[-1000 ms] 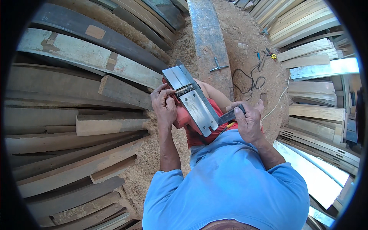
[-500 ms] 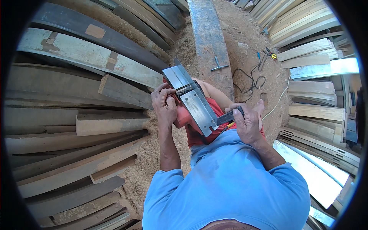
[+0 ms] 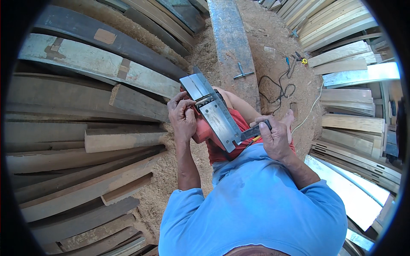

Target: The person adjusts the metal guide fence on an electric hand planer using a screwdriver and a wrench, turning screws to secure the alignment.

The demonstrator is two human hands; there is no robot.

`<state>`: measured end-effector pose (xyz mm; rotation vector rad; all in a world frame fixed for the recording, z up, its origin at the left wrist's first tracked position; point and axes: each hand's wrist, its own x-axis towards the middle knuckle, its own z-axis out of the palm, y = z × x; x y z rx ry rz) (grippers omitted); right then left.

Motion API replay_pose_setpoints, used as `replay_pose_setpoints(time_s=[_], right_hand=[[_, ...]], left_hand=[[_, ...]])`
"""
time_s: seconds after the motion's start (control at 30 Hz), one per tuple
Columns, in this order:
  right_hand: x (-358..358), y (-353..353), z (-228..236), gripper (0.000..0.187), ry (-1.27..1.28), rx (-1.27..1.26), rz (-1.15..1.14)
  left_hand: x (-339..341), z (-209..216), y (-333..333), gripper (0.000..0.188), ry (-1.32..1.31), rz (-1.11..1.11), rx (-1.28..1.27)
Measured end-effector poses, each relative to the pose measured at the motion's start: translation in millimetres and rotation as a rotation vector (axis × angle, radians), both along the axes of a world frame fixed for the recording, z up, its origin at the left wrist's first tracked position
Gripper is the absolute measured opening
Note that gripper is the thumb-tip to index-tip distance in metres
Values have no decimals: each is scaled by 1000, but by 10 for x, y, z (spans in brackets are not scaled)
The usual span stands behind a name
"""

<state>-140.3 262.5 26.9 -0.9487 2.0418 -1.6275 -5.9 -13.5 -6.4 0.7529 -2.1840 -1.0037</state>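
Note:
An electric hand planer with a red body rests upside down across my lap, its metal sole facing up. My left hand is closed round its left side, thumb and fingers at the cutter gap between the two sole plates. A try square lies along the sole, its steel blade on edge against the plates and its dark stock pointing right. My right hand is closed round the end of that stock. A thin yellow item shows beside the stock; its kind is unclear.
Ahead runs a long worn plank with a T-shaped metal tool on it. A dark cord and yellow-handled pliers lie on the sawdust-covered ground. Stacked boards line the left; more timber lines the right.
Almost nothing differs. The whole view has shifted very slightly, and both hands keep their places on the planer and the try square.

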Motion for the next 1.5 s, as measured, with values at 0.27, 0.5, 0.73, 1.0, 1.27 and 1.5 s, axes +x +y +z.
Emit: replay_pose_setpoints(time_s=[0.27,0.5,0.73,1.0,1.27,1.5], right_hand=[[1,0,3,17,-17,9,7],[5,-11,11,18,-22,-3,-16],[-29,-4,65,19,34,-12,-35],[2,-42,26,18,17,-46,-43],[6,-27,33,18,-3,-5,-10],[10,-6,12,18,-8,-18,-15]], left_hand=[[-11,-2,-45,30,-2,-95,-68],[-10,77,3,32,-89,-59,-159],[50,37,17,35,-145,57,-227],[41,22,26,35,-116,57,-147],[38,55,46,34,-109,68,-104],[27,34,39,35,-88,53,-76]])
